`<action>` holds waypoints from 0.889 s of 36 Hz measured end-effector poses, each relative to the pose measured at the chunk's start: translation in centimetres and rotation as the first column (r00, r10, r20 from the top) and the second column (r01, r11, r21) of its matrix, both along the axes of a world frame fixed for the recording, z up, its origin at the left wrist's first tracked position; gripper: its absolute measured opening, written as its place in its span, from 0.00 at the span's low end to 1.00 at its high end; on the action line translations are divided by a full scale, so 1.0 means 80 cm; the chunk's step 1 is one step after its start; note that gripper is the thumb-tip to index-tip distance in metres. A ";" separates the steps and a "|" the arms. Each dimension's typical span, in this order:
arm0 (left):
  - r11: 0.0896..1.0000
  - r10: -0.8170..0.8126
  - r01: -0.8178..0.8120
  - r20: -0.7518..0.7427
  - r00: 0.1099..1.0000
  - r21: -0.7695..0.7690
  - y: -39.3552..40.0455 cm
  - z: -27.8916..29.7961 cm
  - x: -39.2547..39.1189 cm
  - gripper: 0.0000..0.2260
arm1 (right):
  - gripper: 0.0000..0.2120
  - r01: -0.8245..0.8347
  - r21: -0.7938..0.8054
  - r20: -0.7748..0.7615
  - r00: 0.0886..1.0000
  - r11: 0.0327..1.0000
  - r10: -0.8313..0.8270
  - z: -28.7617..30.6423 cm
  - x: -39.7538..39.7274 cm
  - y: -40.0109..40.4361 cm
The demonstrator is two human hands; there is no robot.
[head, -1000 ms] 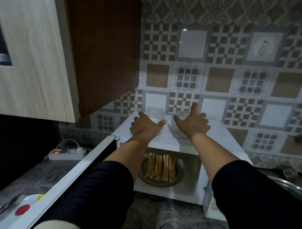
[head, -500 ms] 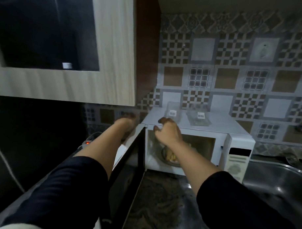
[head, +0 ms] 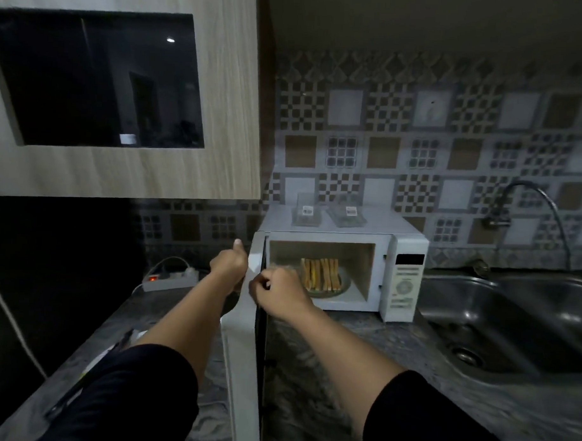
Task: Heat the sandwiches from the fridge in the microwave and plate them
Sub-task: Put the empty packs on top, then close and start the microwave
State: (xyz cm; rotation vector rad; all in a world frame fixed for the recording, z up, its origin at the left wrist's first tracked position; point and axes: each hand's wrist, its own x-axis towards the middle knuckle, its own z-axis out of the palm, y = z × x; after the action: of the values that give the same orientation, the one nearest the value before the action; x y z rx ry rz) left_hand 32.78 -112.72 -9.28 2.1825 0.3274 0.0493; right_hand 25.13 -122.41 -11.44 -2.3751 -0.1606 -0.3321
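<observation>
- The microwave (head: 340, 271) is a white, boxy oven with its door (head: 246, 334) swung out toward me; its cavity is pale and smooth.
- The sandwiches (head: 320, 275) stand on edge in a row, golden-brown slices on a round plate (head: 341, 289) inside the cavity.
- Two clear plastic boxes (head: 326, 213) with small white labels lie on the microwave's flat top.
- My left hand (head: 230, 267) is against the outer side of the door, thumb up; its fingers are hidden behind the door edge, so I cannot tell how they lie.
- My right hand (head: 275, 294) is at the door's top edge, fingers curled round it.
- The table (head: 394, 349) is mottled grey stone, with a steel sink (head: 510, 323) and curved tap (head: 527, 212) to the right, a white power strip (head: 170, 278) to the left, and patterned tiles (head: 417, 142) behind.
</observation>
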 end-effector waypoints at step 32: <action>0.784 -0.353 0.189 0.173 0.919 0.592 -0.220 -0.011 0.031 0.23 | 0.13 0.272 -0.499 0.048 0.957 0.823 -0.288 0.024 0.060 -0.260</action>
State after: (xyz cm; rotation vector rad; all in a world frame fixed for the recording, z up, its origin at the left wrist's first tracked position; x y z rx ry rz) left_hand 35.27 -130.34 -10.15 2.7507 -0.2052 0.3245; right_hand 29.90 -143.20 -9.53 -2.9309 0.1415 -0.4354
